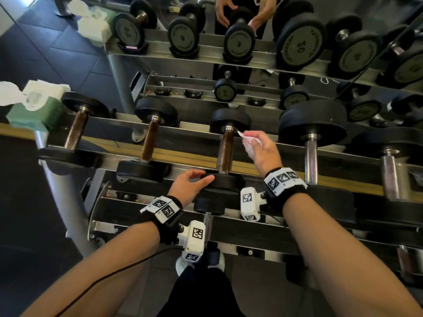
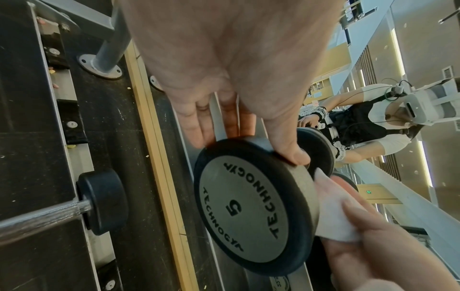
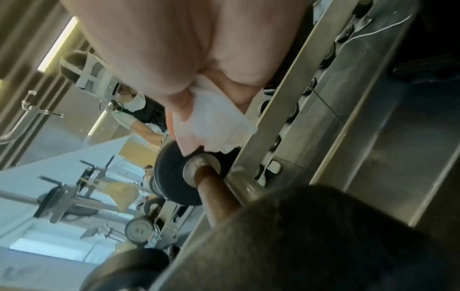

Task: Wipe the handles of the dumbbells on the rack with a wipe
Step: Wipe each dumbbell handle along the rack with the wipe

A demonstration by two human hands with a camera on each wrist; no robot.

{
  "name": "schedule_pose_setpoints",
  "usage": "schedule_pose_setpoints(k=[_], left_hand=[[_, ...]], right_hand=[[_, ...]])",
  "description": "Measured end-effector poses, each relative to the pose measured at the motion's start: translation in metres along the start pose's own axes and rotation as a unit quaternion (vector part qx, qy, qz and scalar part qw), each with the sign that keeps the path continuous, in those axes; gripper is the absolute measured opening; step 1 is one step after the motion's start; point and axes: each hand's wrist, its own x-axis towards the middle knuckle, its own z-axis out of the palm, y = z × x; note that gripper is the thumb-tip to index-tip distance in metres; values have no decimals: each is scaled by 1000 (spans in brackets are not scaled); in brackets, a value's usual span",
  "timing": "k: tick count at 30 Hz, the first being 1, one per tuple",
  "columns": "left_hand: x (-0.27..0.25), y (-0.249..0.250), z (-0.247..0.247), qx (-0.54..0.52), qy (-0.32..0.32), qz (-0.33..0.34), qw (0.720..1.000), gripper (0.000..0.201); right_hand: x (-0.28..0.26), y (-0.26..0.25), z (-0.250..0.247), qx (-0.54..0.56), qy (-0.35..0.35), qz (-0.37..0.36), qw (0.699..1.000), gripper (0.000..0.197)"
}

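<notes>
Left hand (image 1: 191, 187): we rest our thumb and nearly straight fingers on the near head of the 5 dumbbell (image 2: 251, 206).
Right hand (image 1: 259, 149): we pinch a white wipe (image 1: 248, 143), held just beside its brown handle (image 1: 225, 152).
Rack (image 1: 183, 156): the dumbbell lies across its rails.

Most of the wipe (image 1: 249, 144) — hidden inside the right hand (image 1: 261, 152).
</notes>
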Motion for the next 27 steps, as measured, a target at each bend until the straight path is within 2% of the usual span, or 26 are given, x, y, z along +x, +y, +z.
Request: schedule_pose_setpoints(k=[4,8,13,17,22,27], left_hand=[[1,1,-1,-4,9,-5,1000,42],[1,2,-1,4,11,-10,1000,40],[2,16,0,22,-3,-37,999,47],[1,24,2,18,7,-52,998,42],[-3,31,7,-9,19,-87,996,40],[-8,33,18,-28,75,-82,993,45]], right_hand=[[-7,10,22,-27,-88,8,996,28],[-28,24,29,-31,-78,54,995,28],[-34,23,21,-58,-120,82,988,25],[-36,18,16,-44,-137,94,985,24],[-37,20,9,-54,-152,132,978,2],[-28,4,-4,-68,-172,140,973,25]])
